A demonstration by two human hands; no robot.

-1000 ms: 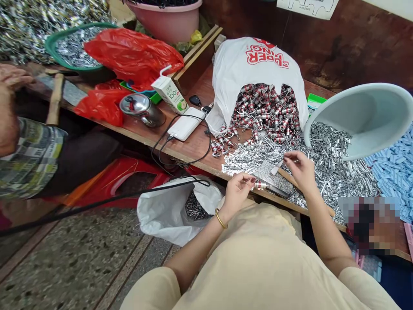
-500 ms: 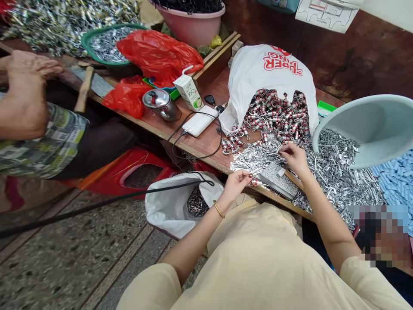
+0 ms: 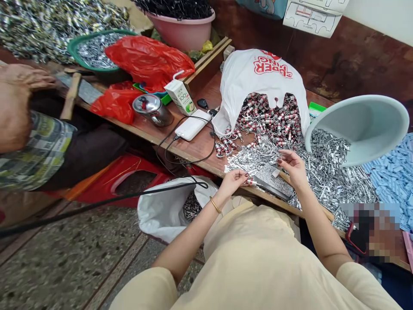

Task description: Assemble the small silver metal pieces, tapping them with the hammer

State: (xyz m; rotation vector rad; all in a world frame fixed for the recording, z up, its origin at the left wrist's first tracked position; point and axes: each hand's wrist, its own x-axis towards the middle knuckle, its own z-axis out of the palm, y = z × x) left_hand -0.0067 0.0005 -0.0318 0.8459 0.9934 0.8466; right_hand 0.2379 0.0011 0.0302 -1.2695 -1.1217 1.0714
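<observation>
My left hand (image 3: 234, 181) is closed in a pinch at the front edge of the bench, a gold bangle on its wrist. Right at its fingertips shows a small red-and-silver metal piece (image 3: 251, 182); I cannot tell whether the fingers grip it. My right hand (image 3: 293, 168) hovers over small flat silver metal parts (image 3: 253, 157), thumb and forefinger apart, with nothing visible between them. Between the hands lies a flat metal block (image 3: 272, 187), speckled on top. A wooden handle (image 3: 284, 176) with a pale end rests beside it, partly behind my right hand.
A white plastic bag (image 3: 258, 73) spills red-and-silver metal pieces (image 3: 274, 120). A tilted grey-green tub (image 3: 374, 129) lies among silver parts at right. Left of the bag are a power bank (image 3: 193, 125), drink carton (image 3: 180, 97) and metal cup (image 3: 153, 110). Another person's arm (image 3: 14, 112) is at far left.
The whole view has shifted slightly. My right thumb and forefinger have spread apart from a closed pinch. My left hand stays pinched in about the same place.
</observation>
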